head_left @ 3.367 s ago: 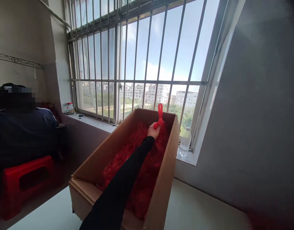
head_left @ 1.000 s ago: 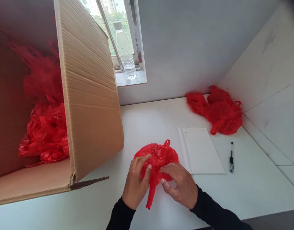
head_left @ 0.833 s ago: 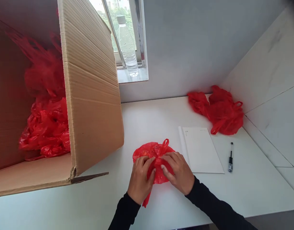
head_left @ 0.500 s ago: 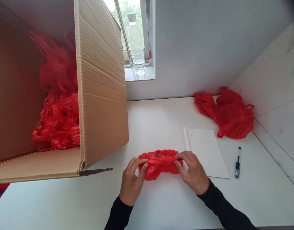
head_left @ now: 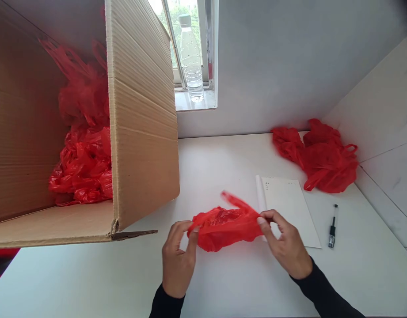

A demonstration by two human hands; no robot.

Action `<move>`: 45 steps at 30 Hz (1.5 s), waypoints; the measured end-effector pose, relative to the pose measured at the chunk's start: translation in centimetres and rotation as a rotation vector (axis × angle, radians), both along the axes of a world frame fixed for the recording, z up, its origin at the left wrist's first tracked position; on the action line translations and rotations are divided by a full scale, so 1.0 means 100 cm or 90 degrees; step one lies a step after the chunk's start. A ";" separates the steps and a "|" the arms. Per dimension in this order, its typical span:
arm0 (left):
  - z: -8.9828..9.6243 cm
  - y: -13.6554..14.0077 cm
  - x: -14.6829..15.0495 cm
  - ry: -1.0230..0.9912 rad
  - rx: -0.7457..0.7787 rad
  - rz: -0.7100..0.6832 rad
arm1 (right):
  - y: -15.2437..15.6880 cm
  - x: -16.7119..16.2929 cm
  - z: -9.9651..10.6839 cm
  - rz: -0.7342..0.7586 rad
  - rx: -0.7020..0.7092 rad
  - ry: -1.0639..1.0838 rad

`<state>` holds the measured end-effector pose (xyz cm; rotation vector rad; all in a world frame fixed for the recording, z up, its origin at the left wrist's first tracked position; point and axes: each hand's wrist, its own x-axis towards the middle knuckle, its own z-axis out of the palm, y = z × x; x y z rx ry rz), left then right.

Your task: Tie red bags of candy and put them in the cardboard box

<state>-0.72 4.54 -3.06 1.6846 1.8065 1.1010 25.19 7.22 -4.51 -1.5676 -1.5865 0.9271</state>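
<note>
Over a smooth white tabletop [head_left: 223, 285], near a tall brown cardboard box [head_left: 145, 132], I hold a crinkled red plastic bag [head_left: 226, 230] spread sideways: left hand [head_left: 178, 260] pinching one end, right hand [head_left: 288, 247] pinching the other.

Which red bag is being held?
The bag spread between the left hand and right hand; the other bags lie in the box or near the wall.
</note>
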 end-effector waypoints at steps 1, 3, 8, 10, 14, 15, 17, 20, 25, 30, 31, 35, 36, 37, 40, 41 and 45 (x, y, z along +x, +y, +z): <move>0.002 -0.003 -0.002 -0.002 0.002 0.043 | -0.002 0.007 0.001 -0.035 -0.029 0.023; 0.007 -0.009 -0.001 0.008 0.013 0.105 | -0.007 0.014 0.007 -0.057 -0.070 0.067; 0.025 -0.019 0.014 -0.102 -0.078 0.094 | -0.018 0.000 0.031 0.013 -0.108 0.072; 0.032 -0.019 0.017 -0.161 -0.095 0.101 | -0.020 -0.006 0.036 0.024 -0.112 0.046; 0.036 -0.019 0.018 -0.237 -0.093 0.137 | -0.025 -0.007 0.045 -0.074 0.006 0.053; 0.036 -0.018 0.018 -0.255 -0.097 0.139 | -0.028 -0.007 0.051 -0.105 0.078 0.063; 0.037 -0.018 0.020 -0.270 -0.097 0.136 | -0.034 -0.010 0.066 -0.110 0.259 0.084; 0.042 -0.018 0.024 -0.225 -0.066 0.130 | -0.039 -0.026 0.088 0.109 0.421 0.062; 0.039 -0.028 0.020 -0.206 -0.010 0.087 | -0.024 -0.055 0.080 0.323 0.238 -0.228; 0.027 -0.037 0.011 -0.319 -0.016 0.027 | -0.016 -0.053 0.058 0.386 0.089 -0.385; 0.026 -0.037 0.012 -0.329 -0.028 0.032 | -0.016 -0.052 0.058 0.383 0.090 -0.391; 0.031 -0.037 0.016 -0.293 -0.066 0.109 | -0.018 -0.048 0.064 0.374 0.127 -0.386; 0.034 -0.036 0.018 -0.274 -0.071 0.111 | -0.018 -0.048 0.065 0.378 0.133 -0.388; 0.038 -0.036 0.019 -0.256 -0.073 0.105 | -0.017 -0.047 0.065 0.383 0.137 -0.395; 0.049 -0.035 0.021 -0.198 -0.075 0.074 | -0.013 -0.045 0.066 0.359 0.146 -0.424; 0.053 -0.034 0.022 -0.182 -0.077 0.068 | -0.012 -0.045 0.066 0.333 0.150 -0.431; 0.065 -0.029 0.025 -0.186 -0.085 0.084 | -0.007 -0.048 0.069 0.234 0.200 -0.464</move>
